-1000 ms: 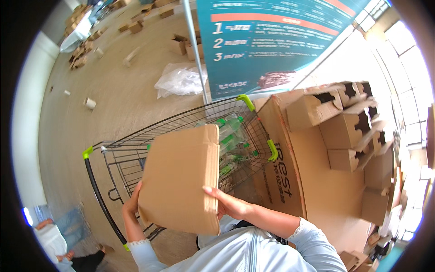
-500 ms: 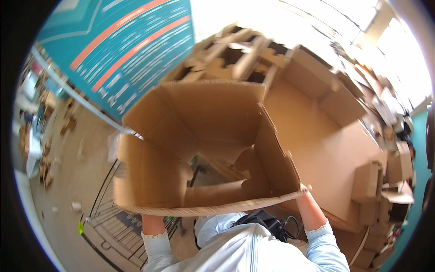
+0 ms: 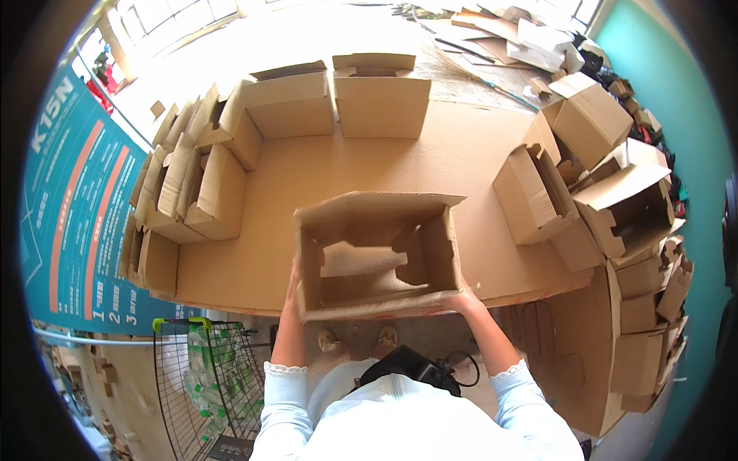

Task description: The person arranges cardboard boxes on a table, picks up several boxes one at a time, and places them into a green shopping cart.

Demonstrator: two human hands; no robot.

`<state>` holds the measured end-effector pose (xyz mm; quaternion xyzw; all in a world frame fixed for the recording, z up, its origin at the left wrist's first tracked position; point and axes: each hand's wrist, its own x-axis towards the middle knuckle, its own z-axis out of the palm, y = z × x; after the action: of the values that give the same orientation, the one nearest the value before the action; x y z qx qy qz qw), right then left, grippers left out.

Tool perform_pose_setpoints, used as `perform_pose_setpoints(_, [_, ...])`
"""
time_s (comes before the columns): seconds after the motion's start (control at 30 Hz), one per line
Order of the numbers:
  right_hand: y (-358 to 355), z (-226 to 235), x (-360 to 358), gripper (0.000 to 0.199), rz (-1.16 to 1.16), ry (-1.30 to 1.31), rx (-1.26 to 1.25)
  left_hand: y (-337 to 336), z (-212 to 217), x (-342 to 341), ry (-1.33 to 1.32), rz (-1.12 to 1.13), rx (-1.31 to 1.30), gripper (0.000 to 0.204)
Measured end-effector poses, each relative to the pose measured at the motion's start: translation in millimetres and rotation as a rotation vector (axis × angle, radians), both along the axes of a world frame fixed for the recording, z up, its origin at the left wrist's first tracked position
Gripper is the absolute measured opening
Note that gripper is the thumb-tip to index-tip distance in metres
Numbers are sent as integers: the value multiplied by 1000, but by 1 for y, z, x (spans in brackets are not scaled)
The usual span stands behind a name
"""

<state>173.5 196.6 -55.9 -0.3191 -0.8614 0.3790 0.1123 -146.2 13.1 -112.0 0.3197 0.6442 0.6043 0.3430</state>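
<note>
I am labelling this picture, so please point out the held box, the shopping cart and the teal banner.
Held box [image 3: 377, 229], head view: far inner wall.
Shopping cart [image 3: 203, 323], head view: green corner of rim.
Teal banner [image 3: 81, 223], head view: printed face.

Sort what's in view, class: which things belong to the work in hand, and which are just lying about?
Likely part of the work:
- open cardboard box, held by the left hand and right hand
- large cardboard surface below it
- similar boxes standing on that surface

Likely just about:
- teal banner
- broom
- cart with bottles
</note>
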Motion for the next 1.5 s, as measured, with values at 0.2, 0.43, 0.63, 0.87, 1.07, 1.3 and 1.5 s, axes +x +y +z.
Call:
perform_pose_setpoints(0.2, [8, 34, 11, 90, -41, 24, -465, -1, 13, -6, -379, 96, 36, 45])
perform_pose_setpoints(0.43, [3, 111, -39, 97, -82, 965, -383, 20, 45, 25, -407, 63, 174, 59])
perform_pose_setpoints(0.63, [-9, 98, -75, 53, -62, 667, -269, -1, -17, 8, -468, 222, 48, 53])
perform_pose_setpoints(0.87, [-51, 71, -83, 86, -340, 704, -278, 0, 56, 3, -641, 209, -139, 54])
perform_pose_setpoints(1.07, [-52, 40, -67, 83, -501, 669, -624, -3, 27, -29, 379, -37, -166, 50])
perform_pose_setpoints(1.3, [-59, 15, -55, 91, -526, 476, -745, -29, 68, -59, 96, -705, -59, 75])
perform_pose_setpoints(1.5, [-62, 34, -61, 120, -286, 180, -455, 4, 49, -57, -46, -589, -241, 66])
